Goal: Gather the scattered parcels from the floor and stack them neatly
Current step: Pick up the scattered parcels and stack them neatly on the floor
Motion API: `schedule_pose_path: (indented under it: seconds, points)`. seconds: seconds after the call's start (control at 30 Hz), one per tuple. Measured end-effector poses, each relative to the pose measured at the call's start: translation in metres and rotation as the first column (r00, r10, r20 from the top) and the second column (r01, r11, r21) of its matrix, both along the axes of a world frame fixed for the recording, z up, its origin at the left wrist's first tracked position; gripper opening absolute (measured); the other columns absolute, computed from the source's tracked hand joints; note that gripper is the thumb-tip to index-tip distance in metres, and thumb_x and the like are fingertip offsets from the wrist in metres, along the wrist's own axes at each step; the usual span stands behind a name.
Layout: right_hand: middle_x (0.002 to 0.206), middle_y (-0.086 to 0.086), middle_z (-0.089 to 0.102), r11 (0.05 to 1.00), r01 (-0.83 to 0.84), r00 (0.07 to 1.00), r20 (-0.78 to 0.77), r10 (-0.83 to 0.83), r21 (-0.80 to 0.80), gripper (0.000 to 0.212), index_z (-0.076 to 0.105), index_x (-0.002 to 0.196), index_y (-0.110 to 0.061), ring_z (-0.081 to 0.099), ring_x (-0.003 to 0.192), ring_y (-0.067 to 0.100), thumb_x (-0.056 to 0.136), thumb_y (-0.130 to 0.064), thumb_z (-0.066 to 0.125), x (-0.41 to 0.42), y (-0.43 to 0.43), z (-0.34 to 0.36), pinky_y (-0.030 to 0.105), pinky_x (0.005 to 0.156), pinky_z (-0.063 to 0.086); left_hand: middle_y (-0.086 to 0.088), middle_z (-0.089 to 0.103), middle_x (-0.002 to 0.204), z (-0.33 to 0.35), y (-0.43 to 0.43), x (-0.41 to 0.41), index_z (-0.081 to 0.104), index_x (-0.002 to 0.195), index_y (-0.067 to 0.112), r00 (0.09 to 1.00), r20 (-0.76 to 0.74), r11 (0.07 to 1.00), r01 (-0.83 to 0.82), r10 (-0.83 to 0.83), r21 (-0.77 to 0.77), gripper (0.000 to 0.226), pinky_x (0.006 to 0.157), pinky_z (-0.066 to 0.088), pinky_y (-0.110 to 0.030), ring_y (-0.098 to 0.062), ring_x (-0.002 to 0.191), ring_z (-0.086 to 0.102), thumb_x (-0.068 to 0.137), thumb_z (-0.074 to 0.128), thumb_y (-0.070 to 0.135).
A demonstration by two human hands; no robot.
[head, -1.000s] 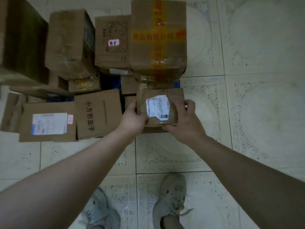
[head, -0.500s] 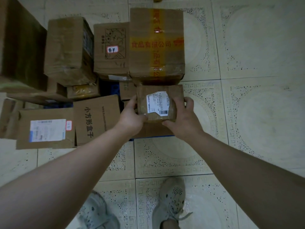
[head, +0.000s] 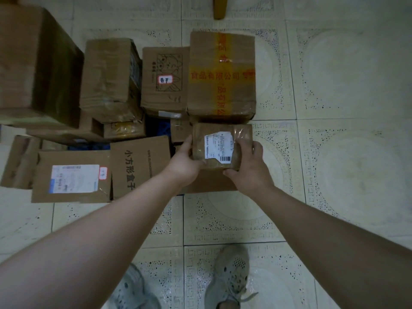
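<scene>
I'm bringing the labelled parcel [head: 219, 142] farther toward twelve o'clock, just beside the yellow-taped box [head: 221, 74]. My left hand [head: 185, 162] and right hand [head: 249, 172] are gripping its sides. I should be squaring edges before releasing.

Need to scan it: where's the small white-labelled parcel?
Head view, centre: parcel gripped by left hand and right hand, just nearer than the yellow-taped box.

The small parcel [head: 221, 147] is held between the left hand [head: 182, 166] and the right hand [head: 249, 172], over a flat box [head: 211, 185] on the floor [head: 334, 152]. Just behind it stands a tall box [head: 221, 74]. To that box's left come a middle box [head: 165, 79], a third box [head: 109, 76] and, farthest left, a large carton [head: 33, 63]. Left of the hands, a near carton [head: 138, 166] and an outer carton [head: 71, 178] lie side by side.
</scene>
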State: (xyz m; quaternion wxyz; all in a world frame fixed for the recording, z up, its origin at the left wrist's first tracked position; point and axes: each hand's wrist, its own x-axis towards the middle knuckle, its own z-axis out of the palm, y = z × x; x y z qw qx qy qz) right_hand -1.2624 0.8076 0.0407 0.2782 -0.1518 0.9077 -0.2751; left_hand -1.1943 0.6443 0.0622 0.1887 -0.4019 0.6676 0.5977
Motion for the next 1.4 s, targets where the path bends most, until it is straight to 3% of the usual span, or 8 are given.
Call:
schedule_pose_path:
  seconds: [0.33, 0.53, 0.7, 0.8, 0.9, 1.0, 1.27, 1.4]
  points:
    - [0.137, 0.005, 0.024, 1.0, 0.009, 0.999, 0.043, -0.009, -0.001, 0.084, 0.026, 0.142, -0.027, 0.053, 0.106, 0.024, 0.076, -0.022, 0.078, 0.027, 0.018, -0.006, 0.026, 0.079, 0.041, 0.003, 0.047, 0.141, -0.009, 0.011, 0.024, 0.015, 0.15, 0.035, 0.998, 0.052, 0.999, 0.015, -0.017, 0.037, 0.082, 0.099, 0.046, -0.042, -0.021, 0.12, 0.052, 0.088, 0.063, 0.012]
    - [0.115, -0.005, 0.027, 0.993, 0.121, 0.988, 0.095, -0.12, -0.003, 0.091, 0.015, 0.14, -0.044, 0.042, 0.093, 0.011, 0.071, -0.052, 0.075, 0.021, 0.023, -0.002, 0.027, 0.078, 0.041, 0.003, 0.046, 0.14, -0.015, 0.006, 0.015, 0.022, 0.148, 0.035, 0.999, 0.03, 1.0, -0.015, 0.015, 0.004, 0.078, 0.096, 0.049, -0.038, -0.017, 0.117, 0.053, 0.087, 0.061, 0.003]
    - [0.148, 0.005, 0.024, 0.983, 0.185, 0.974, 0.131, -0.186, 0.021, 0.074, 0.026, 0.149, -0.028, 0.046, 0.115, 0.017, 0.087, -0.04, 0.064, -0.009, 0.01, -0.001, 0.03, 0.092, 0.04, -0.005, 0.056, 0.126, -0.013, 0.012, 0.004, 0.036, 0.138, 0.025, 0.925, 0.252, 0.936, -0.325, 0.285, 0.134, 0.054, 0.063, 0.057, -0.033, -0.025, 0.096, 0.063, 0.09, 0.062, 0.019]
    - [0.121, 0.009, 0.043, 0.97, 0.241, 0.965, 0.096, -0.242, 0.029, 0.048, 0.047, 0.129, -0.019, 0.05, 0.094, 0.021, 0.087, -0.035, 0.064, -0.01, 0.008, 0.0, 0.026, 0.078, 0.035, -0.005, 0.059, 0.118, -0.012, 0.017, -0.001, 0.043, 0.128, 0.023, 0.95, 0.222, 0.964, -0.246, 0.22, 0.1, 0.046, 0.062, 0.056, -0.03, -0.022, 0.093, 0.063, 0.088, 0.064, 0.015]
    - [0.105, 0.006, 0.048, 0.949, 0.307, 0.943, 0.111, -0.313, 0.064, 0.04, 0.05, 0.117, -0.014, 0.047, 0.084, 0.018, 0.089, -0.04, 0.062, 0.0, 0.022, 0.001, 0.027, 0.069, 0.033, -0.001, 0.056, 0.124, -0.012, 0.009, -0.009, 0.034, 0.143, 0.021, 0.982, 0.093, 0.985, -0.161, 0.166, -0.058, 0.069, 0.065, 0.049, -0.02, -0.013, 0.092, 0.058, 0.084, 0.069, 0.013]
    - [0.1, 0.008, 0.058, 0.96, 0.263, 0.948, 0.156, -0.276, 0.099, 0.032, 0.05, 0.114, -0.011, 0.052, 0.081, 0.019, 0.094, -0.036, 0.057, 0.011, 0.028, -0.003, 0.028, 0.06, 0.033, 0.006, 0.057, 0.123, -0.006, 0.012, -0.012, 0.035, 0.143, 0.026, 0.993, 0.08, 0.996, -0.09, 0.091, -0.011, 0.07, 0.047, 0.042, -0.009, -0.001, 0.078, 0.054, 0.084, 0.068, 0.01]
    - [0.1, 0.011, 0.06, 0.938, 0.336, 0.93, 0.129, -0.345, 0.086, 0.029, 0.049, 0.11, -0.011, 0.056, 0.083, 0.024, 0.095, -0.036, 0.054, 0.024, 0.041, -0.006, 0.03, 0.064, 0.037, 0.018, 0.053, 0.107, -0.013, 0.031, -0.004, 0.014, 0.146, 0.046, 0.998, 0.039, 0.99, 0.034, -0.04, 0.135, 0.095, 0.074, 0.059, -0.042, -0.016, 0.091, 0.065, 0.082, 0.063, -0.005]
    - [0.109, 0.005, 0.054, 0.956, 0.246, 0.942, 0.193, -0.274, 0.158, 0.035, 0.044, 0.115, -0.016, 0.053, 0.084, 0.021, 0.093, -0.042, 0.054, 0.015, 0.035, 0.0, 0.03, 0.066, 0.039, 0.01, 0.048, 0.129, -0.01, 0.024, 0.0, 0.009, 0.148, 0.044, 0.993, 0.069, 0.994, 0.093, -0.096, 0.05, 0.092, 0.066, 0.056, -0.032, -0.013, 0.091, 0.061, 0.085, 0.066, 0.008]
